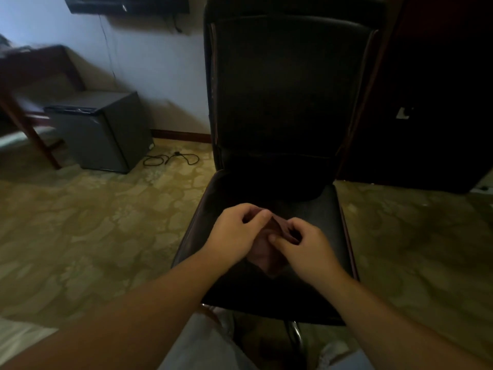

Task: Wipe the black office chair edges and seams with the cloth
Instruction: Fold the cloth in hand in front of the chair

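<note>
A black office chair (pixel 288 89) with a tall padded back stands in front of me, its seat (pixel 328 209) facing me. Over the seat's front half I hold a small brownish cloth (pixel 266 259) between both hands. My left hand (pixel 234 233) pinches the cloth's upper edge with thumb and curled fingers. My right hand (pixel 304 247) pinches the cloth from the right side. The cloth hangs down between my wrists, partly hidden by my hands. Worn reddish piping runs along the chair's side seams.
A small grey fridge (pixel 101 129) stands on the left by the wall, with a black cable (pixel 170 158) coiled on the patterned carpet. A wooden table (pixel 32 84) is at far left. A dark cabinet (pixel 432 89) stands right of the chair.
</note>
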Action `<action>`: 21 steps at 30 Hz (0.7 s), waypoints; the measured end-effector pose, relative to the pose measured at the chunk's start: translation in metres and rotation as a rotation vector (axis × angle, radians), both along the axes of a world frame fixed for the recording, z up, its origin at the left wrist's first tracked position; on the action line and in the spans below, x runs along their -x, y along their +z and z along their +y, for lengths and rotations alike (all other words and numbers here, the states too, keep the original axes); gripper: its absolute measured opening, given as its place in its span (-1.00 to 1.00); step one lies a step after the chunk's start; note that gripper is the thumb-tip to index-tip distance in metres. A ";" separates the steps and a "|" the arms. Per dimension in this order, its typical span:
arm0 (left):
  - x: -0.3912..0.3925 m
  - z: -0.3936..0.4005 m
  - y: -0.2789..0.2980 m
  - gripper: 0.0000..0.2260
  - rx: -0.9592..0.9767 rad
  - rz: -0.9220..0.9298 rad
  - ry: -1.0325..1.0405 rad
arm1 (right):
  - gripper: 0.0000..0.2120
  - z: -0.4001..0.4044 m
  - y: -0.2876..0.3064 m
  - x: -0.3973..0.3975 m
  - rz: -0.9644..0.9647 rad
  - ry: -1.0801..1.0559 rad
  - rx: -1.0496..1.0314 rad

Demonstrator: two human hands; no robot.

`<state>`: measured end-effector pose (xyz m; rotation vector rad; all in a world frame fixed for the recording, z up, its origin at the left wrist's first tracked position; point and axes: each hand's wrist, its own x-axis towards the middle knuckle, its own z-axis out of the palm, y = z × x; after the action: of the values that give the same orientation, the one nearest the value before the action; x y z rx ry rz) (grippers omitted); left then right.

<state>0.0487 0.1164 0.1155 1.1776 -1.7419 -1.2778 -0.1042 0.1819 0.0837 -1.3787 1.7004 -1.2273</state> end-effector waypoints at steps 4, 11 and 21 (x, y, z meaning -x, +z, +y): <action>-0.001 0.021 -0.001 -0.79 -0.173 0.156 -0.099 | -0.97 0.029 0.010 0.000 -0.337 -0.067 -0.061; 0.005 0.049 0.007 -0.88 -0.190 0.209 0.017 | -0.84 0.057 0.025 0.008 -0.512 -0.288 -0.071; -0.004 0.070 0.047 -0.86 0.184 -0.010 -0.165 | -0.85 0.070 0.059 -0.001 -0.335 -0.024 -0.014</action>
<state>0.0527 0.1859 0.1629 0.9544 -1.9518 -1.1769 -0.1030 0.2522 0.1422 -1.0758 1.4910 -1.3702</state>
